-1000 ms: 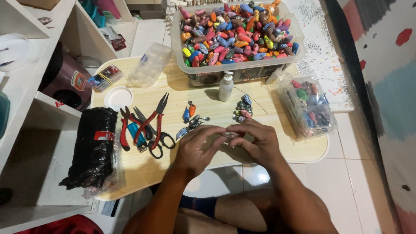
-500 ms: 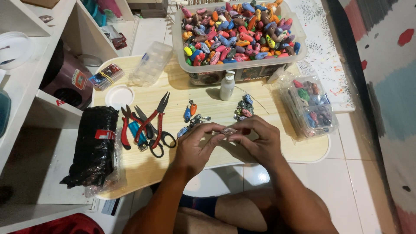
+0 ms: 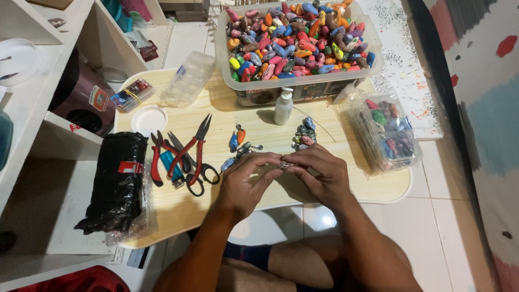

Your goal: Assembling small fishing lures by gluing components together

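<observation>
My left hand (image 3: 246,181) and my right hand (image 3: 319,173) meet over the front of a low wooden table (image 3: 346,186). Their fingertips pinch one small metallic piece (image 3: 283,164) between them. Just beyond my fingers lie a few small coloured lures (image 3: 238,141) and a little pile of finished pieces (image 3: 304,133). A small white bottle (image 3: 283,108) stands upright behind them.
A clear tub of several colourful lure bodies (image 3: 297,38) fills the table's back. Red-handled pliers and scissors (image 3: 184,154) lie left of my hands, next to a black plastic bundle (image 3: 116,181). A clear bag of pieces (image 3: 386,135) sits right. White shelves (image 3: 32,97) stand left.
My hands stay together over the same spot; the fingers have shifted slightly around the small piece. Nothing else on the table has moved.
</observation>
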